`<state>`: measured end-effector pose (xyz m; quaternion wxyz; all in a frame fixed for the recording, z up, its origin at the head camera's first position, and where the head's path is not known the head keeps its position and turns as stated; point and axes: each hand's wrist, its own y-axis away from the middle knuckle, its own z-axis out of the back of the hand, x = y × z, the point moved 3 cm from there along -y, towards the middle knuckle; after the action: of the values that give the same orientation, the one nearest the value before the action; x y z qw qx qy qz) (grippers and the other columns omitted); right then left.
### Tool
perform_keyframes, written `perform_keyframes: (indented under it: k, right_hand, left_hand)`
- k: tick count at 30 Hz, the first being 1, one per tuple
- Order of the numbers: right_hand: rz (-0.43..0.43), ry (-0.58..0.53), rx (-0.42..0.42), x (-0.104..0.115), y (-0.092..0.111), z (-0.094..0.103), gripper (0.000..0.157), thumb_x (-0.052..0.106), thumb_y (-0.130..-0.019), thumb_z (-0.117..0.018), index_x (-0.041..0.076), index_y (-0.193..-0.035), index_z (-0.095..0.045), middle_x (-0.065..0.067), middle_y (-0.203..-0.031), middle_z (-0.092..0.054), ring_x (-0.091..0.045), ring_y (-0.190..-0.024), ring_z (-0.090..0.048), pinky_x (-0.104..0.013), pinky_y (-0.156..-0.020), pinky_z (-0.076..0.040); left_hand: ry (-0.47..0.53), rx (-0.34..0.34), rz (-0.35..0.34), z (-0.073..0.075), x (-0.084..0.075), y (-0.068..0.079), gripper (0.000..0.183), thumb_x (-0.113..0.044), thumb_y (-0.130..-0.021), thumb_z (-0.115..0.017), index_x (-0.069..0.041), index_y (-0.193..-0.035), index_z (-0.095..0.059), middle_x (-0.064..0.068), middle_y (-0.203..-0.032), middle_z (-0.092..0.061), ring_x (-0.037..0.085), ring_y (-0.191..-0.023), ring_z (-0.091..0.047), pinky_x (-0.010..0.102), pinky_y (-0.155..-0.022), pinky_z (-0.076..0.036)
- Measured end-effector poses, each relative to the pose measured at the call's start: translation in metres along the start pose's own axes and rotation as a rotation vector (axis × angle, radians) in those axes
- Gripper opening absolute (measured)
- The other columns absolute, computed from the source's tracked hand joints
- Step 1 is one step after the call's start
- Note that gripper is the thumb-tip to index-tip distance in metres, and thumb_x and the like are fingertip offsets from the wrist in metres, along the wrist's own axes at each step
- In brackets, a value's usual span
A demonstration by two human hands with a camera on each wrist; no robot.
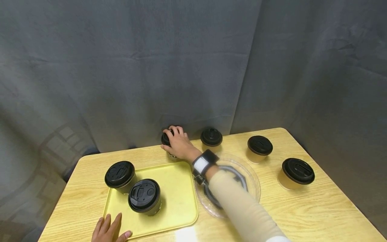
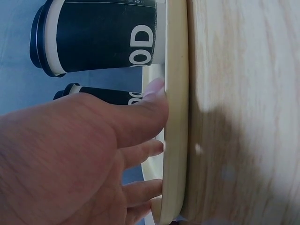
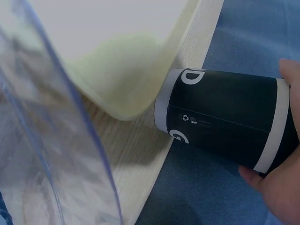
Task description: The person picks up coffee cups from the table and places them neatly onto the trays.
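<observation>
My right hand [image 1: 179, 145] reaches to the table's back edge and grips a black paper cup [image 3: 220, 119] with white lettering by its black lid [image 1: 165, 138]. In the right wrist view the cup's base is beside the corner of the yellow tray [image 1: 178, 201]. Fingers spread, my left hand [image 1: 106, 231] touches the tray's near left edge, with the thumb [image 2: 152, 98] at the rim. Two more black lidded cups stand upright at the tray's left side, one nearer [image 1: 145, 198] and one farther back [image 1: 120, 174].
Right of the tray lies a round clear plastic dish [image 1: 256, 181] with a dark shape in it, beneath my right forearm. Brown cups with black lids stand along the back and right: one behind the dish [image 1: 211, 137], another [image 1: 259, 146] and a third [image 1: 297, 172]. A grey curtain [image 1: 136, 84] hangs behind.
</observation>
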<state>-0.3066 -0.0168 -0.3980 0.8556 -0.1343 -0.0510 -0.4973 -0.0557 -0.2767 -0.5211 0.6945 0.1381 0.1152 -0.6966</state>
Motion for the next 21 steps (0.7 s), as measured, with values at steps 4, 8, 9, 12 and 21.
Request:
perform_keyframes:
  k: [4,8,9,12,21]
  right_hand:
    - [0.013,0.028,0.0,-0.001,0.002,-0.001,0.061,0.057,-0.097,-0.045,0.023,-0.148,-0.035,-0.008,-0.151,-0.032,-0.03,-0.14,-0.028,-0.044,-0.102,-0.043]
    - [0.019,0.051,-0.004,-0.004,0.006,0.002,0.06,0.056,-0.098,-0.044,0.023,-0.148,-0.035,-0.008,-0.15,-0.032,-0.031,-0.14,-0.028,-0.045,-0.1,-0.043]
    - [0.021,0.053,-0.008,-0.005,0.007,0.003,0.06,0.055,-0.098,-0.044,0.022,-0.148,-0.035,-0.009,-0.15,-0.032,-0.031,-0.14,-0.028,-0.045,-0.099,-0.044]
    - [0.035,0.068,-0.022,-0.008,0.01,0.006,0.059,0.054,-0.099,-0.045,0.021,-0.147,-0.036,-0.01,-0.15,-0.033,-0.032,-0.14,-0.03,-0.046,-0.098,-0.045]
    - [0.082,0.073,-0.077,-0.015,0.018,0.014,0.059,0.054,-0.099,-0.044,0.019,-0.146,-0.039,-0.011,-0.148,-0.035,-0.032,-0.137,-0.033,-0.045,-0.094,-0.047]
  left_hand:
    - [0.001,0.025,0.008,-0.001,-0.002,0.0,0.077,-0.052,-0.089,-0.06,0.007,-0.136,-0.049,0.05,-0.136,-0.034,0.061,-0.13,-0.03,0.035,-0.114,0.031]
    - [0.042,0.086,0.047,-0.001,-0.006,-0.002,0.08,-0.055,-0.09,-0.058,0.006,-0.14,-0.045,0.049,-0.14,-0.028,0.062,-0.133,-0.023,0.054,-0.12,0.016]
    - [0.05,0.095,0.055,0.0,-0.007,-0.002,0.08,-0.055,-0.09,-0.058,0.006,-0.14,-0.044,0.049,-0.141,-0.027,0.063,-0.133,-0.022,0.058,-0.12,0.01]
    - [0.056,0.104,0.057,0.001,-0.011,-0.004,0.08,-0.054,-0.09,-0.058,0.007,-0.14,-0.044,0.049,-0.141,-0.026,0.063,-0.132,-0.021,0.064,-0.117,-0.004]
    - [0.03,0.065,0.025,0.003,-0.017,-0.004,0.078,-0.052,-0.09,-0.059,0.008,-0.138,-0.046,0.05,-0.139,-0.03,0.062,-0.131,-0.025,0.061,-0.119,-0.001]
